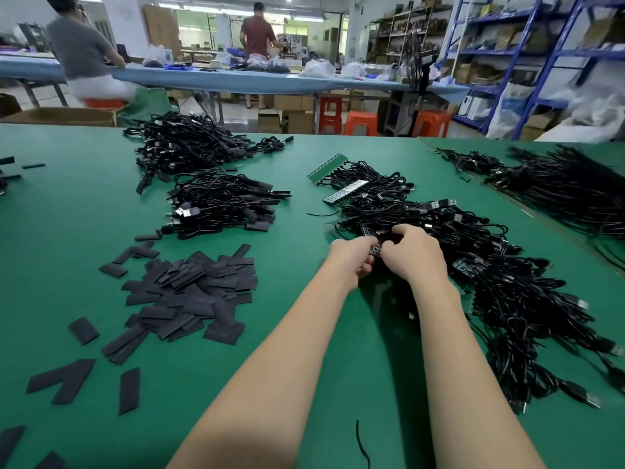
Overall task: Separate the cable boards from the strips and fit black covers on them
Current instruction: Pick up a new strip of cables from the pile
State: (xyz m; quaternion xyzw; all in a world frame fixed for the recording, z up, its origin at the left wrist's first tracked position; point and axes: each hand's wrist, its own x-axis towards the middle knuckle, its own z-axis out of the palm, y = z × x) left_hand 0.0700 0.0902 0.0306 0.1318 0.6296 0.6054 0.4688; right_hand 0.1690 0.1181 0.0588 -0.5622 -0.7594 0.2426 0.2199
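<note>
Both hands meet at the near-left edge of the big cable heap [473, 265]: left hand [351, 262] and right hand [414, 253] each have fingers curled in, pinching a small dark cable board [375, 248] between them, so both are grasping it; how much of the board is still joined to a strip can't be told, fingers cover it. Board sits right at the heap's edge, just above the green table [304, 350]. The heap itself is tangled black USB cables with boards on strips, spreading from the hands off to the right and toward the near-right corner. At the heap's far end lies a green comb-shaped strip [327, 169], and just nearer than that a pale strip [350, 191] resting on the cables. Left of the heap, well apart, a pile of flat black covers [189, 292], with loose covers scattered nearer the viewer and further left. Beyond the covers, also left of the heap, a bundle of finished cables [220, 204] with covers on, and a second bundle [182, 147] further back. Right of the heap, across a table seam, another cable mass [558, 187]. A short loose black wire [362, 445] lies on the table near the viewer, between the forearms. Behind the table, past the heap: orange stools [360, 123], a long blue-topped bench [236, 77], two people at it, shelving at right.
</note>
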